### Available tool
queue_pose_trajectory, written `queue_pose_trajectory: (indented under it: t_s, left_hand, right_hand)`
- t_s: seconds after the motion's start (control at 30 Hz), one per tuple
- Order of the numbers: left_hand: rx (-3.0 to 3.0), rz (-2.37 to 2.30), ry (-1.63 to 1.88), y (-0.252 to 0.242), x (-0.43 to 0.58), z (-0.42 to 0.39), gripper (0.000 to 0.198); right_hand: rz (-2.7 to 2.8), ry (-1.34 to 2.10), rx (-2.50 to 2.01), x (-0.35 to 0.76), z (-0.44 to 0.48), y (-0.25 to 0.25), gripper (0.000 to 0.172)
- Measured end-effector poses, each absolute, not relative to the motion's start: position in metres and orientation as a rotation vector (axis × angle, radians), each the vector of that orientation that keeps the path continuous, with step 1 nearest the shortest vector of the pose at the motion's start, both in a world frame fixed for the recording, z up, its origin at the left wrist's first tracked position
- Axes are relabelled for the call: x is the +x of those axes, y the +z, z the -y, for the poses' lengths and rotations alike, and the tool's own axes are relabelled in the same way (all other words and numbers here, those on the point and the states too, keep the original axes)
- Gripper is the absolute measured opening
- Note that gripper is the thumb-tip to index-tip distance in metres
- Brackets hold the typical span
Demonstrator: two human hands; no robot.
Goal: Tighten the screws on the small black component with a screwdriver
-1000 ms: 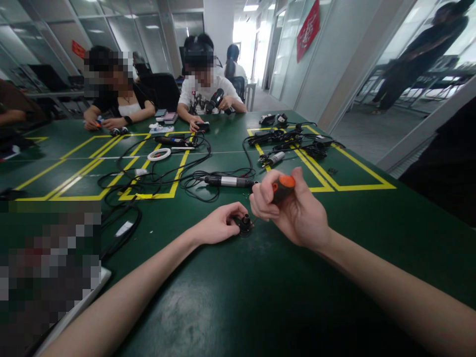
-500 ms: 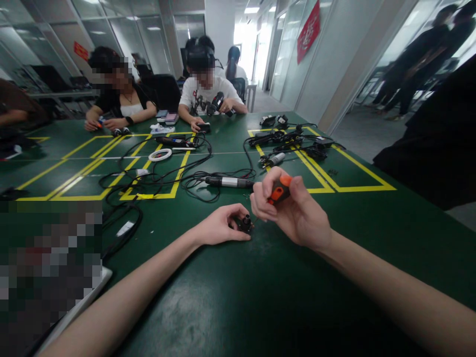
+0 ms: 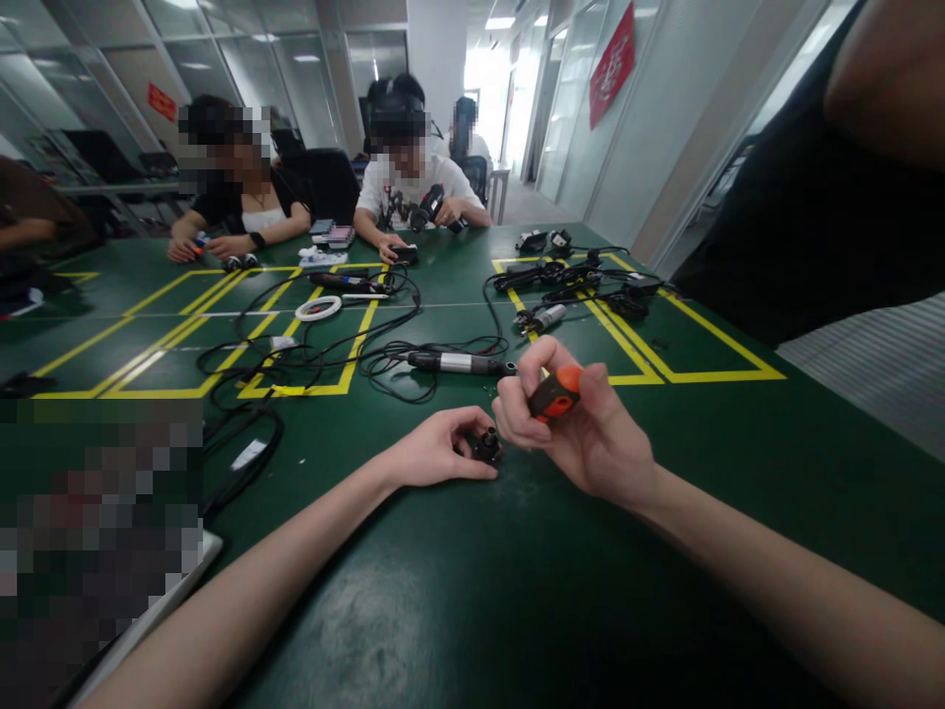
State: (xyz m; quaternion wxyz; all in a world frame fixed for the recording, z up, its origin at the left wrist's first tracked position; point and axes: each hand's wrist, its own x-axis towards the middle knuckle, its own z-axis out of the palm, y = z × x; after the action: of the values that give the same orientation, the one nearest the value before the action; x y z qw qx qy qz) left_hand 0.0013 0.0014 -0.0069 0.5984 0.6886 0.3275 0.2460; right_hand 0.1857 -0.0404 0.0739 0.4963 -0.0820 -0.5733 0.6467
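Note:
My left hand (image 3: pixel 435 448) rests on the green table (image 3: pixel 443 591), thumb and fingers closed around a small black part (image 3: pixel 487 445) with a short round post on top. Just right of it and a little higher, my right hand (image 3: pixel 583 423) grips a screwdriver (image 3: pixel 555 394) by its orange and black handle. Its shaft is hidden behind my fingers, so I cannot tell whether the tip touches the black part. Beyond both hands lies a silver and black pen-shaped power tool (image 3: pixel 462 363) with a cord.
Black cables (image 3: pixel 310 345) sprawl left of centre around a white ring (image 3: pixel 318 308). Corded tools (image 3: pixel 553 276) lie at the back right. Two people (image 3: pixel 413 187) sit across the table. Another person in dark clothing (image 3: pixel 783 226) stands close at the right.
My right hand has turned the screwdriver handle and shifted slightly down. My left hand keeps its hold. The dark-clothed person at the right has moved further into view.

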Motion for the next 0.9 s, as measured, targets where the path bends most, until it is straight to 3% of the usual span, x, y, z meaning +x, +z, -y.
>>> queue_pose_trajectory:
  t_s: [0.37, 0.6, 0.9]
  left_hand:
    - [1.611, -0.775, 0.545, -0.0057, 0.0013, -0.0011, 0.047]
    - [1.626, -0.782, 0.548, -0.0065, 0.0015, -0.0007, 0.048]
    - [1.636, -0.786, 0.539, -0.0017, 0.0013, 0.001, 0.047]
  right_hand:
    - [1.328, 1.59, -0.239, 0.1847, 0.0384, 0.08, 0.051]
    - [1.343, 1.506, -0.245, 0.1857, 0.0376, 0.0778, 0.035]
    - [1.319, 1.497, -0.361, 0.187, 0.0335, 0.0806, 0.049]
